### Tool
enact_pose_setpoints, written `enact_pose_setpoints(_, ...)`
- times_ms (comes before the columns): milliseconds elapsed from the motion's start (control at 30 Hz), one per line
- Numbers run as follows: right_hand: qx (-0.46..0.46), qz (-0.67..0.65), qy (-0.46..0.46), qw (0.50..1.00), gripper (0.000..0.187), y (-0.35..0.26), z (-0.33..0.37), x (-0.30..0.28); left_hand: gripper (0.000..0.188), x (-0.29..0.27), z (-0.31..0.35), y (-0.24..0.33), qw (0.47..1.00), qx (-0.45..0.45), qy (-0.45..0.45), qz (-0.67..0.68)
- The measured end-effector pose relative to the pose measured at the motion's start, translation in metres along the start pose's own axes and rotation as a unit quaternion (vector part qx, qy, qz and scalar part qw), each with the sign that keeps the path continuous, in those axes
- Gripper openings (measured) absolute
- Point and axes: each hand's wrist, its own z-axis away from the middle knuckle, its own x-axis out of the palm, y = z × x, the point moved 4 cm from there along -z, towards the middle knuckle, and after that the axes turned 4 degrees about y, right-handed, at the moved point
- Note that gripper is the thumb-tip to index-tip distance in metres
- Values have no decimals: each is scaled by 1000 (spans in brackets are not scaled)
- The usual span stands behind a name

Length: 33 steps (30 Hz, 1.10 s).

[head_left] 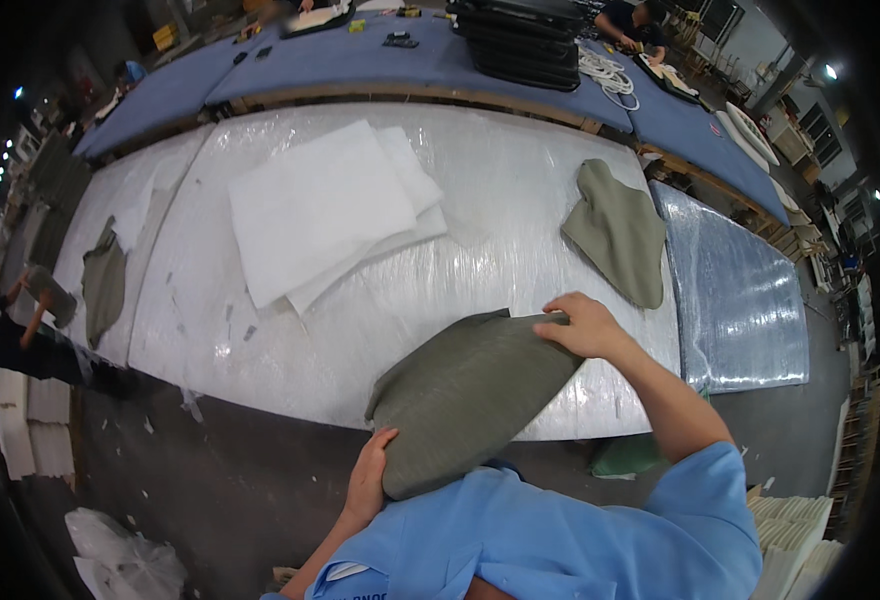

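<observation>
In front of my chest is an olive-green fabric cushion cover, bulging as if something fills it; its inside is hidden. My left hand holds its near left end, the thumb lying on top and the other fingers mostly hidden. At the far right end, my right hand is closed on the edge of the fabric. Beyond that hand, a loose olive-green cover lies on the plastic-wrapped table. Several overlapping white padding sheets rest farther left on the same table.
Blue-topped workbenches run behind, bearing a stack of black frames and a coil of white cord. Another person handles a green piece at far left. Clear plastic bags lie on the floor at lower left.
</observation>
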Motion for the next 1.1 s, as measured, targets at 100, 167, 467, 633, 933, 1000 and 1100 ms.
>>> enact_pose_setpoints(100, 106, 10, -128, 986, 92, 24, -4, 2, 65, 12, 1, -35, 923, -290, 14, 252)
enact_pose_setpoints(167, 161, -34, -227, 960, 113, 33, -18, 8, 76, 12, -15, -38, 891, -367, 9, 267)
enact_pose_setpoints(467, 290, -129, -425, 848, 109, 47, -59, 54, 73, 16, -57, -68, 827, -517, 76, 208)
enact_pose_setpoints(633, 236, -2, -395, 888, 88, 73, -92, 103, 68, 13, -75, -97, 812, -572, 90, 69)
enact_pose_setpoints(933, 189, -4, -274, 943, 86, 115, -140, 172, 73, 5, -84, -155, 825, -529, 171, 106)
enact_pose_setpoints(1000, 189, -83, -291, 934, 85, 106, -136, 160, 71, 4, -80, -153, 817, -511, 228, 138)
enact_pose_setpoints(1100, 169, -262, -392, 865, 84, 89, -96, 127, 78, 7, -46, -132, 852, -448, 153, 225)
